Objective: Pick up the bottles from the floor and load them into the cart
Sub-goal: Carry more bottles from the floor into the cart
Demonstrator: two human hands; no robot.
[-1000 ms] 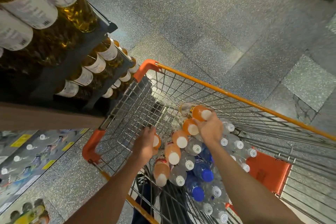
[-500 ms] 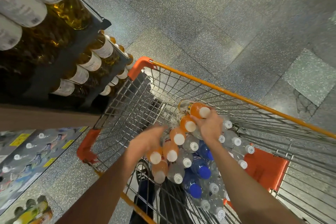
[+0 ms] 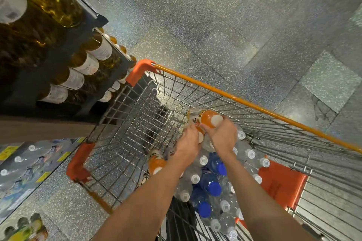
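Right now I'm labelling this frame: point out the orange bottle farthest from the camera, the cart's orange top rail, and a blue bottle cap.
orange bottle (image 3: pixel 208 119), head view, orange shoulder.
top rail (image 3: pixel 244 102), head view, mid-bar.
blue cap (image 3: pixel 214 189), head view, cap top.

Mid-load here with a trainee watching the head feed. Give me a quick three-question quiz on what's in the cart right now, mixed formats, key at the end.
1. True or false: the right hand touches the orange bottle at the far end of the pile.
2. Multiple choice: the blue-capped bottles lie (A) on the floor, (B) in the cart among clear bottles, (C) on the shelf.
3. Short answer: where is the left hand?

Key:
1. True.
2. B.
3. Inside the cart, on the bottle pile, beside the right hand; what it holds is hidden.
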